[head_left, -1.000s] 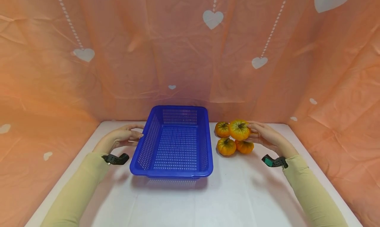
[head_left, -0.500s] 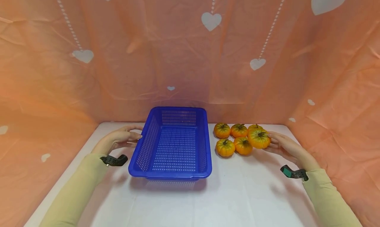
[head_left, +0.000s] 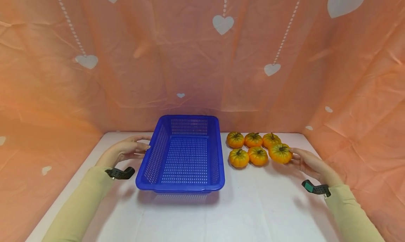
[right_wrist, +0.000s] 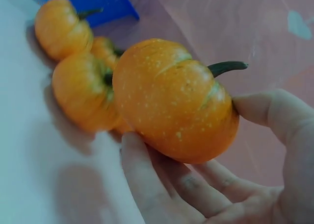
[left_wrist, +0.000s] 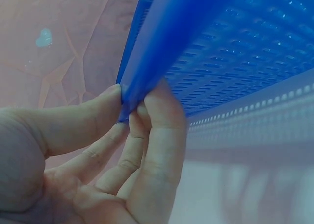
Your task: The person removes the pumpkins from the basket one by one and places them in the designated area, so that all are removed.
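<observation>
In the head view a blue plastic basket (head_left: 186,157) with perforated walls stands on the table, and nothing lies inside it. My left hand (head_left: 128,151) pinches its left rim; thumb and fingertips meet around the lip of the basket (left_wrist: 162,42) in the left wrist view. My right hand (head_left: 311,164) holds a small orange pumpkin (head_left: 280,153) by its side. In the right wrist view the thumb is on one side of this pumpkin (right_wrist: 171,101) and the fingers are beneath and opposite. It appears raised off the table, beside the front-row pumpkin (head_left: 257,156).
Several other pumpkins (head_left: 238,158) sit in two rows right of the basket, three of them at the back (head_left: 253,140). White cloth (head_left: 246,207) covers the table. Orange curtains with hearts (head_left: 202,66) close off the back and both sides.
My right hand has carried the pumpkin rightward and lower, from over the middle of the group to its right front end, uncovering those behind. My left hand keeps its hold on the basket.
</observation>
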Available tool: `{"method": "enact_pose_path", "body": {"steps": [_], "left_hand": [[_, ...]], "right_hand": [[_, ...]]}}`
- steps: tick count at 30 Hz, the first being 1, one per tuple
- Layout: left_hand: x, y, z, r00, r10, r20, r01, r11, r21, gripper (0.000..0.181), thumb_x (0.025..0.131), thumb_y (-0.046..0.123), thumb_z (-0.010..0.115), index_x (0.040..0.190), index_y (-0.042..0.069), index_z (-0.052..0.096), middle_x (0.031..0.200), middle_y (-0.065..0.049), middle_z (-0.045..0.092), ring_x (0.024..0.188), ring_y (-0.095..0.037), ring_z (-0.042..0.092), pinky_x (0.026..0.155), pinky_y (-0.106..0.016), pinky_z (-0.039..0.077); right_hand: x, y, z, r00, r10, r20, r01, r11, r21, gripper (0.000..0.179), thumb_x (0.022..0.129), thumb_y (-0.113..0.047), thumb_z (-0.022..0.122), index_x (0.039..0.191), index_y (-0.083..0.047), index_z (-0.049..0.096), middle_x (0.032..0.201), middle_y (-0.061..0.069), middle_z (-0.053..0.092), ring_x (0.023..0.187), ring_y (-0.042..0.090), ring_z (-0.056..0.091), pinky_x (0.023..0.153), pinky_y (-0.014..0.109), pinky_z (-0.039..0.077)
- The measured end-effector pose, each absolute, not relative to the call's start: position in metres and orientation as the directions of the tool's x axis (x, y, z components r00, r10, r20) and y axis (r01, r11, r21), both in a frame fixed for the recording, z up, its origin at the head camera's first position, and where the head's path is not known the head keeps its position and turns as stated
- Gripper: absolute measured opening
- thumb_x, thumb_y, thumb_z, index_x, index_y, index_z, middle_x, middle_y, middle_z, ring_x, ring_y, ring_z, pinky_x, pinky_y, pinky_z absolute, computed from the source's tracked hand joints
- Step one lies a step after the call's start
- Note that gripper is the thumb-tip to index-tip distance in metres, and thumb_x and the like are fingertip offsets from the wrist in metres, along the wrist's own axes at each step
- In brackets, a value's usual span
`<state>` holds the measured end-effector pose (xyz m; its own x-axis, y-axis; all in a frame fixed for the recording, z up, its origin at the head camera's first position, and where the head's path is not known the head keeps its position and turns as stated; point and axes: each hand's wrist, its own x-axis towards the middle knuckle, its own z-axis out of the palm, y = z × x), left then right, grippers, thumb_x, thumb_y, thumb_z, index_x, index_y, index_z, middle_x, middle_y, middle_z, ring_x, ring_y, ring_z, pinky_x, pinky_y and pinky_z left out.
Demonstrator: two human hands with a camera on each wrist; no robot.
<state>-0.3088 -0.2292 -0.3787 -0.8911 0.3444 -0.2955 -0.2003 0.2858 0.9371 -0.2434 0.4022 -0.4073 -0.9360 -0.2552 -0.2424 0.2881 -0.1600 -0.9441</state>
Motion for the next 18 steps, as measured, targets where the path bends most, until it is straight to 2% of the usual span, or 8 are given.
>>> {"method": "enact_pose_path", "body": {"steps": [2,3,5,7,10,11,18], "left_hand": [[-0.309,-0.229,-0.379,-0.890,0.346,-0.298,-0.202,0.286,0.937,0.060,0.095,0.006,0.057,0.145,-0.003,0.026,0.100,-0.006,0.065,0.092,-0.019,0.064,0.086,-0.039,0.052],[-0.309,-0.229,-0.379,-0.889,0.346,-0.301,-0.207,0.283,0.937,0.060,0.095,0.006,0.057,0.145,-0.003,0.026,0.100,-0.006,0.065,0.092,-0.018,0.064,0.086,-0.039,0.052],[-0.309,-0.229,-0.378,-0.888,0.351,-0.297,-0.200,0.286,0.937,0.059,0.095,0.006,0.057,0.145,-0.003,0.025,0.099,-0.005,0.065,0.093,-0.018,0.064,0.086,-0.039,0.052],[-0.309,-0.228,-0.378,-0.890,0.345,-0.298,-0.201,0.289,0.936,0.059,0.095,0.006,0.056,0.145,-0.003,0.025,0.099,-0.005,0.065,0.092,-0.019,0.064,0.086,-0.040,0.052],[-0.310,-0.228,-0.378,-0.892,0.340,-0.297,-0.199,0.294,0.935,0.059,0.095,0.006,0.056,0.145,-0.004,0.025,0.099,-0.006,0.065,0.092,-0.019,0.064,0.085,-0.040,0.052],[-0.311,-0.228,-0.378,-0.893,0.335,-0.300,-0.205,0.291,0.935,0.059,0.095,0.006,0.056,0.145,-0.003,0.025,0.098,-0.006,0.065,0.091,-0.019,0.064,0.085,-0.040,0.052],[-0.309,-0.230,-0.380,-0.889,0.355,-0.289,-0.193,0.282,0.940,0.059,0.095,0.004,0.056,0.144,-0.005,0.024,0.097,-0.005,0.066,0.090,-0.019,0.065,0.084,-0.039,0.053]], "right_hand": [[-0.245,0.406,-0.415,-0.928,-0.241,-0.284,0.333,-0.195,-0.922,0.017,0.103,-0.019,0.045,0.112,-0.007,0.052,0.113,0.006,0.051,0.097,0.020,0.062,0.097,0.040,0.042],[-0.246,0.408,-0.418,-0.924,-0.227,-0.309,0.355,-0.203,-0.912,0.015,0.102,-0.020,0.047,0.110,-0.009,0.054,0.116,0.008,0.049,0.097,0.020,0.062,0.097,0.039,0.043],[-0.247,0.410,-0.424,-0.911,-0.215,-0.352,0.397,-0.220,-0.891,0.023,0.101,-0.022,0.048,0.119,-0.007,0.050,0.128,0.017,0.038,0.097,0.018,0.060,0.099,0.038,0.041],[-0.248,0.412,-0.428,-0.902,-0.197,-0.384,0.423,-0.224,-0.878,0.042,0.100,-0.026,0.050,0.133,-0.004,0.037,0.141,0.026,0.022,0.096,0.017,0.060,0.100,0.038,0.039],[-0.251,0.414,-0.433,-0.891,-0.198,-0.409,0.449,-0.246,-0.859,0.065,0.101,-0.029,0.049,0.147,-0.001,0.012,0.153,0.026,-0.006,0.095,0.016,0.061,0.104,0.039,0.034],[-0.251,0.414,-0.435,-0.889,-0.193,-0.414,0.453,-0.253,-0.855,0.069,0.101,-0.030,0.048,0.148,-0.001,0.008,0.154,0.025,-0.010,0.094,0.016,0.061,0.104,0.039,0.033],[-0.254,0.414,-0.446,-0.897,-0.133,-0.421,0.441,-0.205,-0.874,0.071,0.102,-0.029,0.046,0.148,0.003,0.003,0.151,0.030,0.001,0.091,0.017,0.062,0.102,0.044,0.035]]}}
